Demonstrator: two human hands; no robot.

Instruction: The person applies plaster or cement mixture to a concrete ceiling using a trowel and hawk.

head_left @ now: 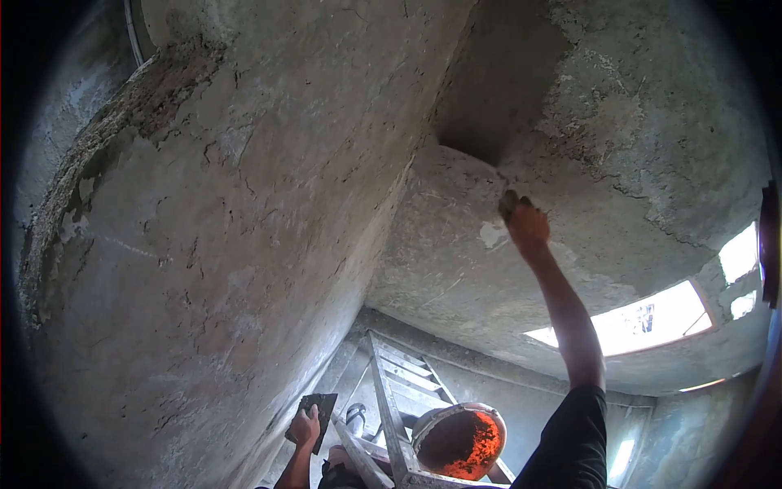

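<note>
My right hand [528,223] is raised at the end of an outstretched arm, fingers closed round the handle of a trowel [500,173]. The trowel's thin edge lies at the wall surface, along the lower end of a darker, smooth damp patch of plaster [498,81]. Low on the left, my left hand [305,426] grips a dark, flat rectangular board [322,405], its thumb over the face. A bucket [419,432], orange inside and partly coated with dark mortar [446,440], stands at the ladder top between my arms.
A paint-spattered ladder [383,391] stands below me. The rough plastered wall [244,212] slopes in close on the left and meets the other wall surface in a corner. Bright window openings [643,318] break the wall on the right. A pipe [133,33] runs at the upper left.
</note>
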